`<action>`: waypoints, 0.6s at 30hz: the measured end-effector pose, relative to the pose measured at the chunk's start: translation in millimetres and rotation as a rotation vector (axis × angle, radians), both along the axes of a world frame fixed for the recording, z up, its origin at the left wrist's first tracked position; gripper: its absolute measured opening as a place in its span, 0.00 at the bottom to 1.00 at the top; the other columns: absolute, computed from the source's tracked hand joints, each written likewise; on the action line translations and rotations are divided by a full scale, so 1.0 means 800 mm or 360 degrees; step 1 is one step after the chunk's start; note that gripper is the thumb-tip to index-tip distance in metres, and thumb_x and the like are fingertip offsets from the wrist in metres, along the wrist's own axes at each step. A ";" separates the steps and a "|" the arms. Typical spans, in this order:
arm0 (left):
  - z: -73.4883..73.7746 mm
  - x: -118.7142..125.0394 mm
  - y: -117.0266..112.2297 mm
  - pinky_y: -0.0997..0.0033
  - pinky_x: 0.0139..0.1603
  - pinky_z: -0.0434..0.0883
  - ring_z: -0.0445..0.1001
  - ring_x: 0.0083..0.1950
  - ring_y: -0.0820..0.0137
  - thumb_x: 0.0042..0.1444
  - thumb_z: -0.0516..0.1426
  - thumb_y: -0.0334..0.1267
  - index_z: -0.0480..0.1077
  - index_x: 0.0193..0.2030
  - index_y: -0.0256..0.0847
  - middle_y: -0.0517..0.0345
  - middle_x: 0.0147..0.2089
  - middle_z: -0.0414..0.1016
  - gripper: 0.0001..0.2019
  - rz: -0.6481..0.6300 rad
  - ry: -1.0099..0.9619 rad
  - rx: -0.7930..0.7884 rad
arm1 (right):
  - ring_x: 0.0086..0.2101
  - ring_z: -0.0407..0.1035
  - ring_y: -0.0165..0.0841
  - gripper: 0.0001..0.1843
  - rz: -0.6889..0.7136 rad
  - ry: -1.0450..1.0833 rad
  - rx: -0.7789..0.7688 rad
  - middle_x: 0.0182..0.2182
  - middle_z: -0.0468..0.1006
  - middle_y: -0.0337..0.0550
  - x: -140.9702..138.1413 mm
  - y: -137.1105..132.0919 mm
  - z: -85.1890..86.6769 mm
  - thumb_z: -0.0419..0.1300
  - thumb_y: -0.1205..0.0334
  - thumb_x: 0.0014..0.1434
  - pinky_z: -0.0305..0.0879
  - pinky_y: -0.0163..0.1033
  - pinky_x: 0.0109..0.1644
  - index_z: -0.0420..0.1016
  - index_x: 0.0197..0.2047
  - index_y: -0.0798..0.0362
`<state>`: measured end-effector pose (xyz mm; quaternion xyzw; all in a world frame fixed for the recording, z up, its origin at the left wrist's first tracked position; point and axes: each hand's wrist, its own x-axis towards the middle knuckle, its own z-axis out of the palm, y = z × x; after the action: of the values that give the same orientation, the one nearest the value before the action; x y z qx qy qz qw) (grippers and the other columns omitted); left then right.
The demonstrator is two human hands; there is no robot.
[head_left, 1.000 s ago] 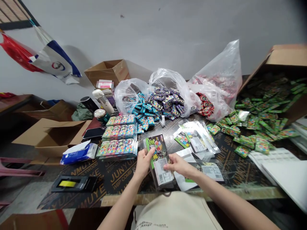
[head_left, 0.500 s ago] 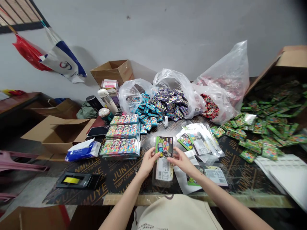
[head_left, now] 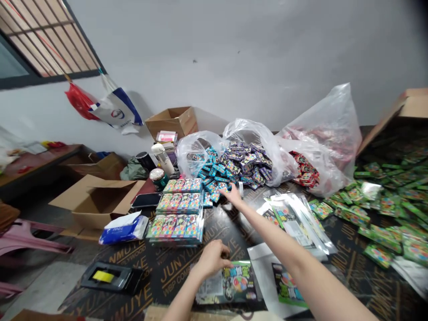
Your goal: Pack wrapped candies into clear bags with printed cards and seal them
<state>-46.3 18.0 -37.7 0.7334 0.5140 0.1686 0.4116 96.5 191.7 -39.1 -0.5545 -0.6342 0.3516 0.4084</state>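
My right hand (head_left: 232,195) reaches over the front of the pile of small blue packets (head_left: 214,171), fingers apart at the nearest ones. I cannot see a packet gripped in it. My left hand (head_left: 213,257) hovers at or touches the upper left of a flat printed pouch (head_left: 239,281), its fingers loosely bent and the thumb apart. This black and green pouch lies on the dark table near the front edge. Left of it stand stacks of colourful packets (head_left: 177,226) in rows.
Purple packets (head_left: 249,160) and red packets (head_left: 304,169) spill from clear plastic bags. Green packets (head_left: 384,209) cover the right side. More pouches (head_left: 294,218) lie right of centre. At left are a blue-white pack (head_left: 123,228), a phone (head_left: 146,200), a bottle (head_left: 162,158) and an open carton (head_left: 100,198).
Both hands have let go of the pouch, which now lies turned sideways on the table. My right hand has moved forward to the blue packets. The view has shifted too.
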 end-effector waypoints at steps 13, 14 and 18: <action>0.013 0.056 0.011 0.74 0.30 0.67 0.71 0.26 0.72 0.41 0.63 0.46 0.72 0.35 0.31 0.53 0.28 0.75 0.20 0.0919 -0.1489 -0.0873 | 0.53 0.57 0.44 0.47 0.0296 -0.0111 0.0257 0.54 0.61 0.52 0.072 -0.227 0.019 0.65 0.52 0.43 0.55 0.49 0.54 0.47 0.61 0.49; 0.012 0.062 0.006 0.74 0.29 0.67 0.71 0.25 0.72 0.40 0.64 0.45 0.73 0.34 0.31 0.54 0.26 0.74 0.19 0.0856 -0.1476 -0.0948 | 0.57 0.50 0.46 0.49 0.0353 -0.0241 0.0339 0.58 0.55 0.53 0.082 -0.237 0.027 0.66 0.53 0.41 0.49 0.51 0.58 0.46 0.62 0.50; 0.015 0.071 -0.019 0.71 0.32 0.67 0.72 0.28 0.70 0.44 0.61 0.46 0.73 0.37 0.31 0.52 0.30 0.75 0.19 0.0484 -0.1294 -0.1011 | 0.54 0.55 0.43 0.43 0.0629 -0.0509 0.0426 0.54 0.63 0.49 0.113 -0.255 0.044 0.63 0.54 0.43 0.47 0.49 0.58 0.52 0.61 0.50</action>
<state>10.8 3.2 -25.6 0.3656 0.4393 0.3329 0.7500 186.9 -12.3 -3.8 -0.4096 -0.8271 0.2457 0.2962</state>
